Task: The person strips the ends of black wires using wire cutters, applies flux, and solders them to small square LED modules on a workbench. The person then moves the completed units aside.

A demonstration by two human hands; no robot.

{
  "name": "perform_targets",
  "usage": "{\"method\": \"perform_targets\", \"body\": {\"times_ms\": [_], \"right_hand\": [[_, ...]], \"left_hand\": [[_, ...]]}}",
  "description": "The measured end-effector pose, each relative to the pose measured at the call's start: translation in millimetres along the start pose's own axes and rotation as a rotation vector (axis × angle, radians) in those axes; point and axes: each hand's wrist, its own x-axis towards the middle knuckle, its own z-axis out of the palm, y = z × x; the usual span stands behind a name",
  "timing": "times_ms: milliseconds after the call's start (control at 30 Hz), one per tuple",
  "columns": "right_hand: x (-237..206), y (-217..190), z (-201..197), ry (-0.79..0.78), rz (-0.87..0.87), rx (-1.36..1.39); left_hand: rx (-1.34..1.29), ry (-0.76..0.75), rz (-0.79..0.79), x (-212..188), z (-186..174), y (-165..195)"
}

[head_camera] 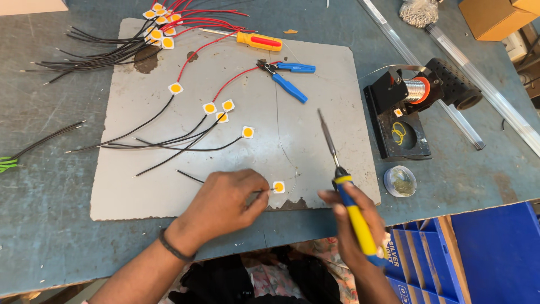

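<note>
A left hand (228, 202) pinches a black wire (191, 177) whose end meets a small square LED chip (278, 187) just beyond the fingertips (260, 197), while the right hand (351, 222) grips a yellow-and-blue soldering iron (344, 186), tip raised above the grey work mat (315, 79).

Yellow-and-blue soldering iron (354, 217), blue-handled pliers (288, 79), white chip (278, 187) with an orange centre.

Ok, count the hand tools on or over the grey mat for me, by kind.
Screwdriver: 1
Wire cutters: 1
Soldering iron: 1
Total: 3
</note>
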Motion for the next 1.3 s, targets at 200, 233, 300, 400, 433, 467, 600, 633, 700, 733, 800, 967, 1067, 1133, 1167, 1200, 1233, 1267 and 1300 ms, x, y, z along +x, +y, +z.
{"method": "perform_targets", "body": {"times_ms": [200,233,300,400,433,467,600,633,700,733,800,967,1067,1133,1167,1200,1233,1267,1300], "right_hand": [[-13.6,17.1,-42.7,0.209,0.064,0.258],[-13.6,19.5,-47.7,0.229,0.072,0.273],[-13.2,22.7,-55.5,0.271,0.088,0.301],[-5.9,26.1,-64.3,0.259,0.004,0.444],[-4.8,26.0,-64.9,0.276,0.026,0.388],[-4.0,25.7,-64.7,0.293,0.048,0.332],[-0.2,23.7,-59.5,0.322,0.137,0.178],[0.7,22.9,-58.6,0.319,0.137,0.165],[2.4,21.6,-57.3,0.316,0.135,0.139],[2.9,20.9,-56.8,0.313,0.138,0.136],[3.5,20.0,-55.8,0.310,0.142,0.133],[6.9,20.6,-54.2,0.272,0.115,0.108],[8.1,19.1,-54.6,0.242,0.118,0.134],[8.5,17.3,-55.4,0.218,0.126,0.157],[9.1,16.1,-56.1,0.207,0.128,0.163],[9.8,15.0,-56.3,0.195,0.130,0.170],[10.4,14.0,-56.3,0.195,0.137,0.169],[10.9,13.1,-56.2,0.196,0.144,0.168],[11.4,12.2,-56.0,0.197,0.151,0.167]], "left_hand": [[0.074,-0.039,0.055,6.3,6.5,-2.9],[0.078,-0.032,0.068,7.2,7.2,-3.6],[0.076,-0.029,0.061,8.0,8.3,-4.5],[0.071,-0.039,0.019,8.2,8.8,-5.2],[0.081,-0.043,0.014,8.3,8.6,-5.5],[0.090,-0.047,0.008,8.0,8.6,-5.6],[0.097,-0.034,0.035,7.9,8.3,-6.2],[0.098,-0.036,0.032,7.9,8.3,-6.2],[0.096,-0.041,0.025,8.0,8.0,-6.0],[0.092,-0.044,0.022,8.1,7.7,-5.8],[0.088,-0.049,0.018,8.7,7.2,-5.5],[0.097,-0.060,0.014,9.1,7.0,-4.8],[0.107,-0.075,0.011,9.1,7.3,-5.4],[0.101,-0.078,0.005,8.4,8.9,-5.0],[0.099,-0.080,0.002,8.2,9.3,-5.1],[0.092,-0.082,0.002,8.1,9.4,-5.4],[0.085,-0.084,0.001,8.1,9.4,-5.7],[0.078,-0.087,0.001,8.2,9.5,-6.0],[0.081,-0.082,0.010,8.1,9.7,-6.2]]}}
